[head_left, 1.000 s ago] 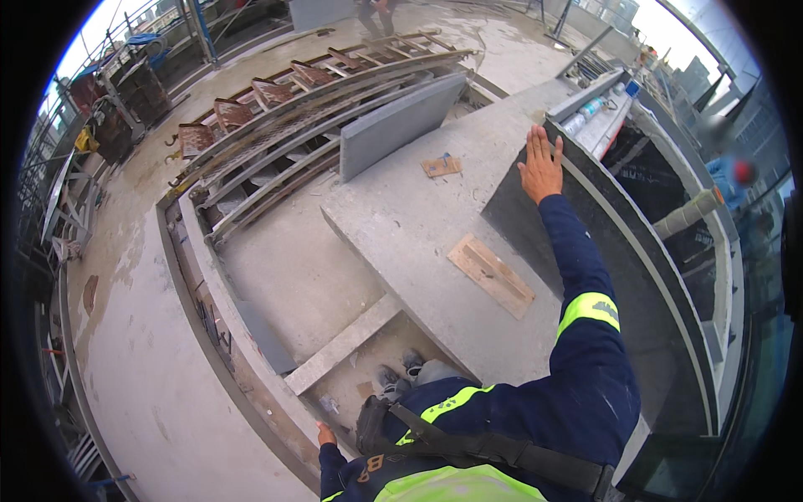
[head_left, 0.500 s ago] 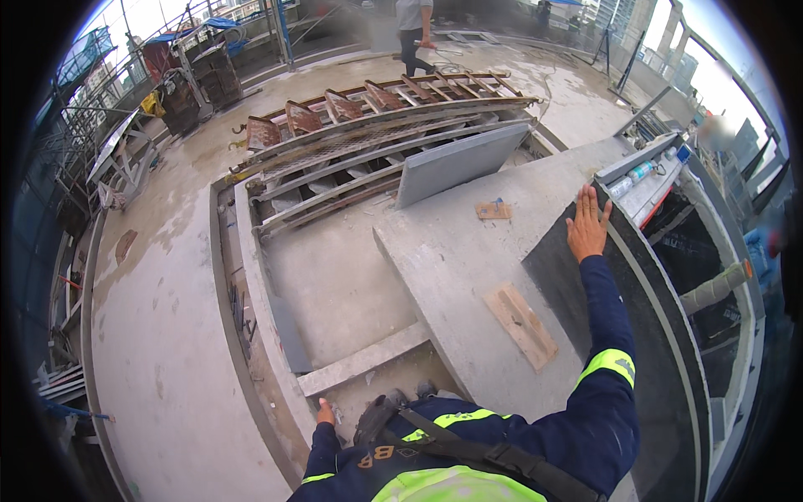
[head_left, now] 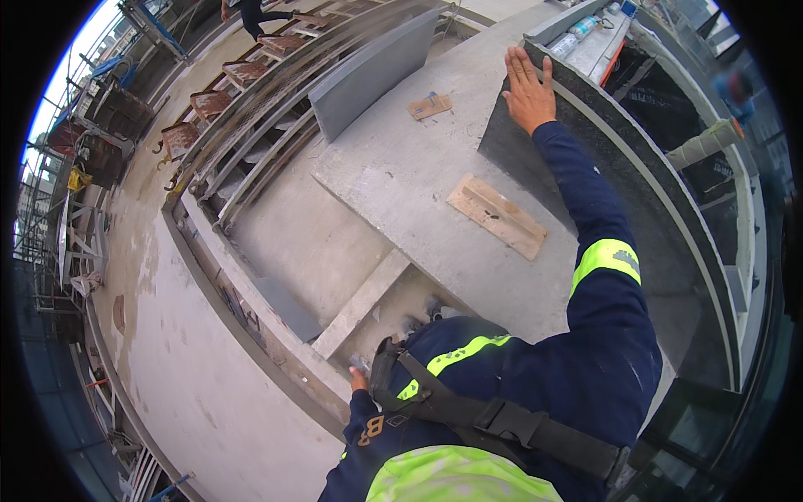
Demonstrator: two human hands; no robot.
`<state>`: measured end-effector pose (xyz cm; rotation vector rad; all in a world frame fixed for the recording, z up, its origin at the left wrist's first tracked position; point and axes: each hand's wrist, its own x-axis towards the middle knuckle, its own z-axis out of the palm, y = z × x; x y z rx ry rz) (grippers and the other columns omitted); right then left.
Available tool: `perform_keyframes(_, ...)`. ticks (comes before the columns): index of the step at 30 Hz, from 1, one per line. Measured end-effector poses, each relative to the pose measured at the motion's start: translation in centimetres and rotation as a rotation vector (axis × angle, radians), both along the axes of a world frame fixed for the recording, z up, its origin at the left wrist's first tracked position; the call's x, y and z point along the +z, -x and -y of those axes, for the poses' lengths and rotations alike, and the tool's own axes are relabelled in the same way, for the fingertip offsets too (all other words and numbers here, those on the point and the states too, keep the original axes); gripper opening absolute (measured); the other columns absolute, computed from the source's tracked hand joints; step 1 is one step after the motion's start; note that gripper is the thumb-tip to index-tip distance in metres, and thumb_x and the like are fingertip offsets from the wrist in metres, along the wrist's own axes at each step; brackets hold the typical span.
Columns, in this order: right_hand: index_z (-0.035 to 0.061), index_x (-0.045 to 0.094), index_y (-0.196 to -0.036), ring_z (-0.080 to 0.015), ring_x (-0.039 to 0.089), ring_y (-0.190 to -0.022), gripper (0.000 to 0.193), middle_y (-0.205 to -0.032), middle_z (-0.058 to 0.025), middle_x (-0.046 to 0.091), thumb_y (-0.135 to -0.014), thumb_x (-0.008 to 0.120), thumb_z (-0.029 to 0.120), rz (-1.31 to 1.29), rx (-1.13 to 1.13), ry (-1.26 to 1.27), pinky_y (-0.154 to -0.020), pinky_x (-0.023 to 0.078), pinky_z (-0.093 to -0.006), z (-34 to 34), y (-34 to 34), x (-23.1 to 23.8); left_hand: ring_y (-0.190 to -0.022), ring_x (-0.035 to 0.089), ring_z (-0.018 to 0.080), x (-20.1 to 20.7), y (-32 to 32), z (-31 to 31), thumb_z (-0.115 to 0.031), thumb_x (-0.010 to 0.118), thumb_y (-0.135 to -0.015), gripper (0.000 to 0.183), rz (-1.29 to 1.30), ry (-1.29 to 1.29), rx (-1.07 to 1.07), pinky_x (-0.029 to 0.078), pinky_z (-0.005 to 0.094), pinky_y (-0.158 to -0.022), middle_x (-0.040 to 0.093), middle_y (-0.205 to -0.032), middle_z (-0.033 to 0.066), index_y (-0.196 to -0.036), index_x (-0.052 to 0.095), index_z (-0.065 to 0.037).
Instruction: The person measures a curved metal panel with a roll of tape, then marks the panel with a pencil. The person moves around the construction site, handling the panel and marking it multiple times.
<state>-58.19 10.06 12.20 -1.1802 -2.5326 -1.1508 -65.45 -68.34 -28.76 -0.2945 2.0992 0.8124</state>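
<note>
Float [head_left: 499,217] on slab [head_left: 401,197], left of wall [head_left: 665,268]; bottles [head_left: 584,28], apparently, on ledge [head_left: 595,55] right of wall.

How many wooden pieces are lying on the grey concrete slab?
2 visible: a long, flat light-brown wooden board with a raised strip, nearer you than your right hand, and a small brown rectangular wooden piece bearing something blue, leftward and farther away. Others may be hidden.
</note>
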Motion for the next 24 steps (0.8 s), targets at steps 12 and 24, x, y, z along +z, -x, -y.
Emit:
perform_keyframes(12,0.0058,0.068,-0.135,-0.0414,0.063,-0.128,0.041,-0.154,-0.0220,0.055,-0.095,0.069,0.015,-0.575,0.711,1.316,-0.105,0.053,-0.0474,27.4,1.0,-23.0,-0.086,0.074,0.0250,-1.0,5.3,-6.2,-0.060,0.047,-0.106,0.064,-0.171,-0.029,-0.207,0.058,0.0380,-0.082,0.077,-0.106,0.0134,-0.133,0.070,-0.007)
perform_keyframes(24,0.0109,0.072,-0.118,-0.0375,0.073,-0.103,0.032,-0.110,-0.0197,0.074,-0.095,0.075,0.034,-0.175,0.718,1.637,-0.088,0.058,-0.0458,29.1,4.8,-23.0,-0.087,0.076,0.0195,10.3,0.8,-7.2,-0.045,0.063,-0.104,0.045,-0.440,-0.109,0.221,0.058,0.0376,-0.082,0.075,-0.070,0.0106,-0.093,0.079,-0.004)
